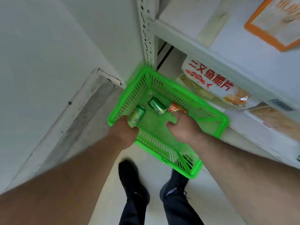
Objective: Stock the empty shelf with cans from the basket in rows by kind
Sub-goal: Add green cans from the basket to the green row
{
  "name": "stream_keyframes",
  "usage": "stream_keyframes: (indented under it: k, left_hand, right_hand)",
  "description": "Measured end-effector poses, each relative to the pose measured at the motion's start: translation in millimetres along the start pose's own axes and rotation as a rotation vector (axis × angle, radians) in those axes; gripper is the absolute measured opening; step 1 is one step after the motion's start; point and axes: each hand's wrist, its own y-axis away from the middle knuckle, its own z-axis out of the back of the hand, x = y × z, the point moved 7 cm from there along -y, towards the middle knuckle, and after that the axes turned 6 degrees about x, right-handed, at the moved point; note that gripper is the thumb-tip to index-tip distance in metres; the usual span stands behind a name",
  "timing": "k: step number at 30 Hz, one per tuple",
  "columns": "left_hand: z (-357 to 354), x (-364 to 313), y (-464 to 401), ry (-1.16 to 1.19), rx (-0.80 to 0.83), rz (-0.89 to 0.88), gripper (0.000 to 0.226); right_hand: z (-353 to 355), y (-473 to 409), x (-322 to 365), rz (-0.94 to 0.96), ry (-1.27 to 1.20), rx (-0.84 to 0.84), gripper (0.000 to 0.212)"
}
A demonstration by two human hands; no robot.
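A bright green slatted basket (209,117) sits on the floor against the white shelving unit. Both my hands reach into it. My left hand (124,132) grips a green can (137,115) near the basket's left wall. A second green can (156,105) lies on its side in the middle of the basket. My right hand (183,125) has its fingers curled at an orange can (176,108) lying beside that one; the fingertips hide part of it.
White shelves (186,36) rise to the right, with snack bags (215,85) on a lower level and an orange-edged pack (276,21) higher up. A perforated upright post (146,33) stands behind the basket. My dark shoes (133,181) stand on the pale floor below.
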Motion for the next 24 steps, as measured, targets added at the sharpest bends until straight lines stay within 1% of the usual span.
stream_keyframes:
  k: [3, 7, 9, 12, 16, 20, 22, 24]
  left_hand:
    - [-27, 12, -64, -0.031, -0.026, 0.003, 0.063]
    - [-61, 26, -140, -0.096, -0.043, 0.0, 0.067]
    - [-76, 33, -170, -0.12, -0.047, 0.013, 0.064]
    - [-91, 39, -203, -0.171, -0.061, 0.041, 0.055]
    - [-107, 42, -224, -0.251, -0.047, 0.086, 0.054]
    - [-109, 39, -232, -0.358, -0.08, 0.116, 0.064]
    - [-107, 35, -240, -0.404, -0.089, 0.101, 0.063]
    - [-109, 35, -253, -0.376, -0.075, 0.119, 0.059]
  right_hand:
    - [-31, -64, -10, 0.02, 0.012, -0.016, 0.059]
    - [-64, -136, -24, 0.059, 0.08, -0.03, 0.051]
    - [-77, -165, -28, 0.091, 0.135, -0.024, 0.046]
    - [-91, -198, -31, 0.131, 0.206, -0.044, 0.038]
    - [-100, -218, -33, 0.161, 0.294, -0.128, 0.03]
    - [-100, -219, -29, 0.204, 0.365, -0.239, 0.03]
    - [-100, -224, -27, 0.194, 0.348, -0.266, 0.037]
    - [-103, -235, -26, 0.153, 0.305, -0.25, 0.046]
